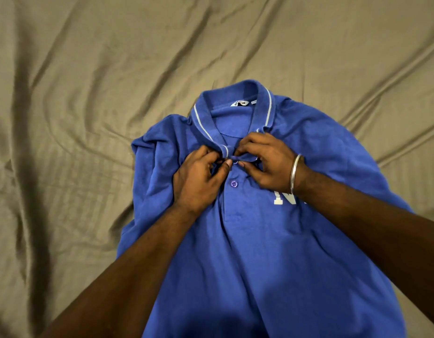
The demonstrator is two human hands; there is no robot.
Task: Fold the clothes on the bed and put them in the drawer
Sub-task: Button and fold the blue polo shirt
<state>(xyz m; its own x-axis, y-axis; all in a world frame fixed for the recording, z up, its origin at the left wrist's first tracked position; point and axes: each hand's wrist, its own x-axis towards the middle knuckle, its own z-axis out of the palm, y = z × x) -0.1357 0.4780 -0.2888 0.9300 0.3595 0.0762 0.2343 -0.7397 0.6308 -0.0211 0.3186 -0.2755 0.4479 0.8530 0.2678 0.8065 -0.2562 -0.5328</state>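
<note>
A blue polo shirt (247, 240) lies front-up on the bed, collar pointing away from me, with white piping on the collar and white letters on the chest. My left hand (199, 181) pinches the left side of the placket just under the collar. My right hand (264, 162) pinches the right side of the placket at the top button (236, 162). A second purple button (233, 183) below is fastened. The shirt's sleeves are bunched at its sides and its hem runs out of view at the bottom.
The bed is covered by a wrinkled olive-tan sheet (89, 118) that fills the view around the shirt. A metal bangle (295, 174) sits on my right wrist. No drawer and no other clothes are in view.
</note>
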